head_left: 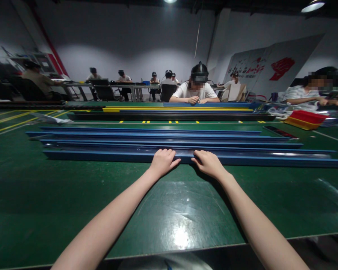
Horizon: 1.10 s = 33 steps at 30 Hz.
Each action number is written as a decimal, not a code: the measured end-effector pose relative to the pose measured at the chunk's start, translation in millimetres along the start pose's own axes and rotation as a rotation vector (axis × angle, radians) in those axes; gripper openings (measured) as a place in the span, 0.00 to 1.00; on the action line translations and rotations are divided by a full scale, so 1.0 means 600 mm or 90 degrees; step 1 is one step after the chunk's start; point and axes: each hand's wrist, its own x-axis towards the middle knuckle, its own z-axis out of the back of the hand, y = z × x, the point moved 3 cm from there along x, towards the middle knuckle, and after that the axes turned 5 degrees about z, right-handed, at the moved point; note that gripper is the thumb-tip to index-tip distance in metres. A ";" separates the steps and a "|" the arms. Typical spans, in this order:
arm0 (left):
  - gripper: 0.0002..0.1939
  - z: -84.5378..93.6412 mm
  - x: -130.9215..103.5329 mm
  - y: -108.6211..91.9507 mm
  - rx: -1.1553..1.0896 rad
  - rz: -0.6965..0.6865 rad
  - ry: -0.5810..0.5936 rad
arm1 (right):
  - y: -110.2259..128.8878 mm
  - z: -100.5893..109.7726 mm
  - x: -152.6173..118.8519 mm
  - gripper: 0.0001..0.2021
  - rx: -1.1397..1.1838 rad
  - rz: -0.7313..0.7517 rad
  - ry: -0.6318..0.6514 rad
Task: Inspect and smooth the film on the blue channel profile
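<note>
A long blue channel strip (pixel 256 162) lies crosswise on the green table, nearest to me. My left hand (pixel 163 162) grips its near wall, fingers bent over the top edge and thumb along the front. A short way to the right, my right hand (pixel 207 162) holds the same wall in a like manner. The fingertips of both hands are hidden inside the channel. Clear film-like material (pixel 293 154) glints along the strip's inside. Right behind it, several more blue strips (pixel 270 144) lie roughly parallel.
Farther back lie a black strip (pixel 171 116) and a yellow strip (pixel 146 108). At right are a dark phone-like slab (pixel 281 132) and a red and yellow bin (pixel 305 120). A person (pixel 195 90) sits across the table. The green tabletop (pixel 124 225) ends close to me.
</note>
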 end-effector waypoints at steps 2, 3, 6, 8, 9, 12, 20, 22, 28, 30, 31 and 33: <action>0.19 0.000 0.000 0.000 0.000 -0.001 -0.002 | 0.000 0.000 0.000 0.12 0.000 -0.001 0.003; 0.19 0.000 0.000 0.000 0.000 -0.001 -0.002 | 0.000 0.001 0.000 0.12 -0.001 -0.003 0.005; 0.19 0.000 0.000 0.001 0.003 -0.002 -0.002 | 0.000 0.001 0.000 0.12 -0.005 -0.005 0.004; 0.19 -0.001 0.000 0.001 0.006 -0.003 -0.004 | 0.001 0.001 0.000 0.12 -0.007 -0.003 0.000; 0.19 -0.001 0.000 0.002 0.008 -0.003 -0.005 | 0.001 0.001 0.000 0.12 -0.007 -0.002 0.000; 0.19 -0.001 -0.001 0.002 0.010 -0.005 -0.006 | 0.001 0.001 0.001 0.12 -0.008 -0.001 -0.002; 0.18 0.000 -0.001 0.001 0.011 -0.004 -0.009 | 0.000 -0.001 0.001 0.12 -0.003 -0.002 0.008; 0.18 0.000 -0.001 0.001 0.010 -0.003 -0.009 | 0.000 -0.001 0.001 0.11 -0.002 -0.004 0.010; 0.18 0.000 -0.001 0.001 0.005 -0.005 -0.010 | 0.001 0.000 0.001 0.12 -0.003 -0.006 0.015; 0.18 0.000 -0.001 0.001 0.005 -0.005 -0.009 | 0.001 0.000 0.001 0.12 -0.003 -0.008 0.015; 0.18 -0.001 -0.001 0.001 0.005 -0.004 -0.009 | 0.001 0.000 0.001 0.12 -0.003 -0.008 0.015; 0.18 -0.001 -0.001 0.001 0.006 -0.005 -0.010 | 0.001 0.000 0.001 0.12 -0.004 -0.005 0.011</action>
